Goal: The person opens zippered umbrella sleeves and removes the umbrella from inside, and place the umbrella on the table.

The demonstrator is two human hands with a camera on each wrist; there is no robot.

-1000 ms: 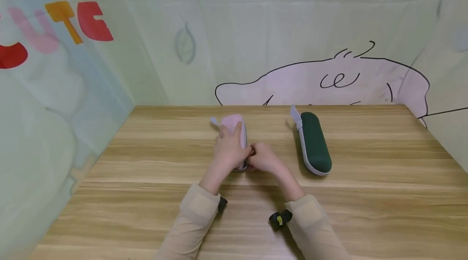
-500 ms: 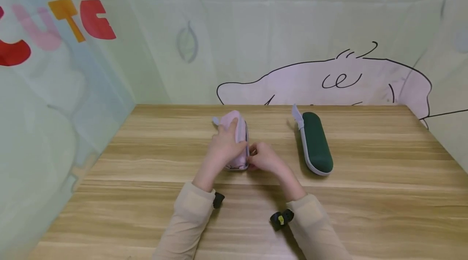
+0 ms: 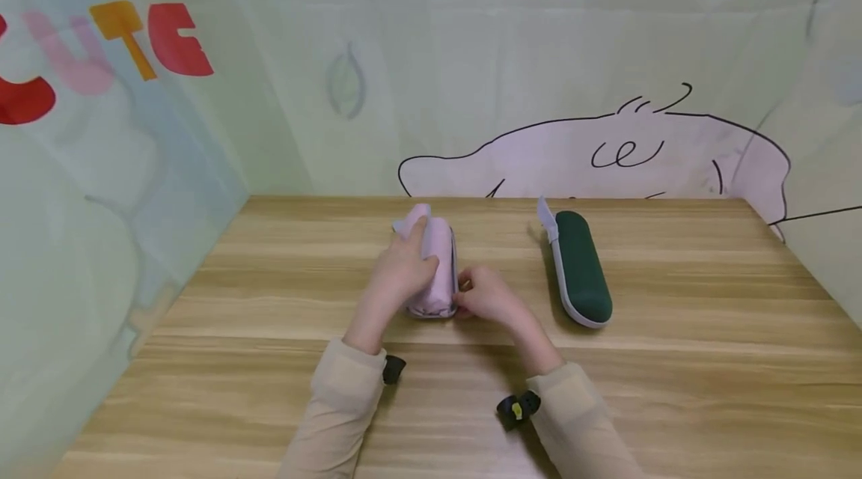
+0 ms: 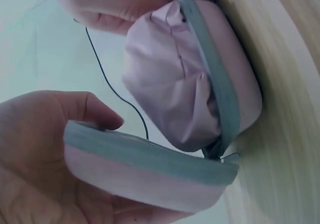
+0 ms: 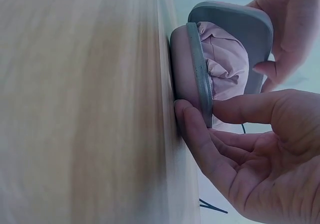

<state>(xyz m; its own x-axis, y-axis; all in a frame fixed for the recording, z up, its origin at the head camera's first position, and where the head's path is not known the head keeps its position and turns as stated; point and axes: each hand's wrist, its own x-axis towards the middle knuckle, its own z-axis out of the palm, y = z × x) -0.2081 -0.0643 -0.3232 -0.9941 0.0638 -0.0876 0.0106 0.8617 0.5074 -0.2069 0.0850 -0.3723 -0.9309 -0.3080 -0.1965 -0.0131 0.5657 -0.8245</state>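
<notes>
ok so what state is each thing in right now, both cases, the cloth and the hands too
Pink case: open
Lid: raised off the case's base, tilted
Pink cloth: bunched, sitting in the base
Green case: looks closed, untouched
Left hand: holding the lid
Right hand: pinching the base's rim

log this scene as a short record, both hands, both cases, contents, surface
left hand: grips the lid of the pink case
right hand: pinches the rim of that case's base
pink case: open, lid raised, base on the table
contents: pink fabric bundle, creased at the near end
green case: closed, lying to the right, untouched
pull tab: pale, at the green case's far end
surface: wood-grain table
</notes>
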